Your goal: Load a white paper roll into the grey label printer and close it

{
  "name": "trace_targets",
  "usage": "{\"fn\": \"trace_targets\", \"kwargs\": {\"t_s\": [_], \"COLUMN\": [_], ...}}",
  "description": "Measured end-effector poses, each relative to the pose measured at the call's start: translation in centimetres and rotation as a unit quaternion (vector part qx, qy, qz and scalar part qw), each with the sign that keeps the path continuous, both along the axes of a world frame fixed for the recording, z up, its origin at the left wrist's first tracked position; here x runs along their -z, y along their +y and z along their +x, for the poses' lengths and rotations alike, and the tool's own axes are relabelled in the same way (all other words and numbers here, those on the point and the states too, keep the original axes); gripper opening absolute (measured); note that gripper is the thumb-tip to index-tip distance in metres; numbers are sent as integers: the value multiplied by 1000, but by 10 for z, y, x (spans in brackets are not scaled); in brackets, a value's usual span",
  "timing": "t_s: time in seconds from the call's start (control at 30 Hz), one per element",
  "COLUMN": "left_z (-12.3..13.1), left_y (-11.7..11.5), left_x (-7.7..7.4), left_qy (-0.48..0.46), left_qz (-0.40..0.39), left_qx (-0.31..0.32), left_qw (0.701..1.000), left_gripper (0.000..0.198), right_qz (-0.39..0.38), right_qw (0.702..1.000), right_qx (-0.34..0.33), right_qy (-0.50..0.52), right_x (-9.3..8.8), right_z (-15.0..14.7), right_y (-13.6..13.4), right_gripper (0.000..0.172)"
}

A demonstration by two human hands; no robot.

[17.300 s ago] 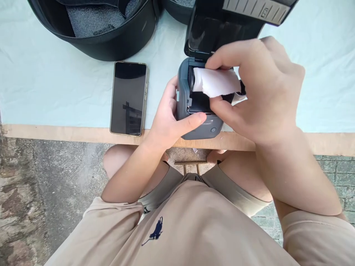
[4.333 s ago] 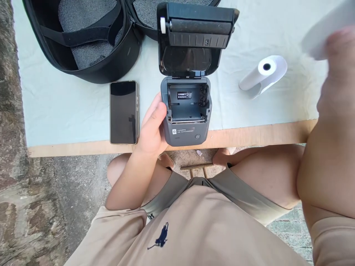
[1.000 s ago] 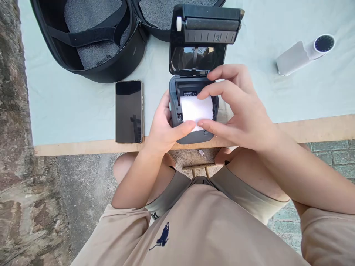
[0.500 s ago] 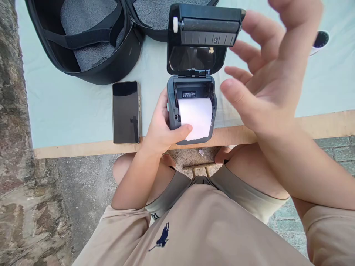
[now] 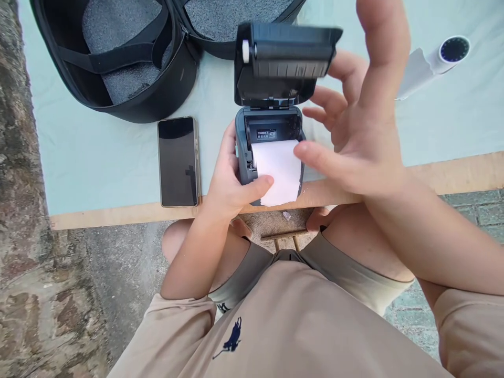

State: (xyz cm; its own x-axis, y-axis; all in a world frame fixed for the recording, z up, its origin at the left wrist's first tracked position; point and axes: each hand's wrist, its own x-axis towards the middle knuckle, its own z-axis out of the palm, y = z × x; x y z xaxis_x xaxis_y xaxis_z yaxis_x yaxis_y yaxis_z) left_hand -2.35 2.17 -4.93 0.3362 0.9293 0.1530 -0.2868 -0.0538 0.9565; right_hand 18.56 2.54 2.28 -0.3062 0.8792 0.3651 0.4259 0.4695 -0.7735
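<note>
A small dark label printer [image 5: 241,157] stands with its lid [image 5: 291,52] raised, showing a roller and a white knob. White paper [image 5: 277,168] lies in its bay, the torn end hanging over the front edge. My left hand [image 5: 232,184] grips the printer's left side, thumb pressed on the paper. To the right of the lid is my right hand [image 5: 362,121], fingers spread. Its thumb tip is by the right edge of the paper, and its other fingertips are beside the lid's right edge; whether they touch it I cannot tell.
Left of the printer lies a phone [image 5: 178,163]. An open black zip case [image 5: 157,100] with grey foam sits at the back left. A paper roll [image 5: 441,60], partly unwound, rests at the back right. The table's wooden edge [image 5: 118,216] runs close to my knees.
My right hand has moved left, closer to the printer, its thumb now near the paper. The raised lid has tilted slightly forward. My left hand keeps its hold.
</note>
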Motion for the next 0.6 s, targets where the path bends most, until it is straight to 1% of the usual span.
{"fn": "trace_targets", "kwargs": {"t_s": [0.07,0.13,0.2,0.27,0.33,0.43,0.5,0.57,0.6], "left_z": [-1,-1,-1,-1,0,0,-1,-1,-2], "left_y": [1,3,4,4,4,2,2,3,3], "left_x": [1,2,3,2,1,-2,-2,-1,0], "left_qy": [9,22,28,24,22,20,14,11,13], "left_qz": [6,8,13,13,3,-9,-9,-7,-8], "left_qx": [7,8,7,15,21,9,6,12,14], "left_qw": [1000,1000,1000,1000,1000,1000,1000,1000,1000], "left_gripper": [95,100,101,105,106,97,93,95,96], "right_qz": [20,43,59,58,44,30,26,3,-18], "right_qw": [1000,999,998,998,999,998,998,998,998], "right_qx": [13,22,27,18,-3,-40,-54,-61,-66], "right_qy": [18,5,-12,-10,-3,-23,-27,-10,0], "right_x": [-2,-2,0,2,4,6,7,8,9], "right_z": [-1,-3,-4,-4,-2,1,2,2,1], "right_y": [1,2,4,5,5,5,4,4,4], "right_gripper": [59,42,31,29,30,33,28,29,33]}}
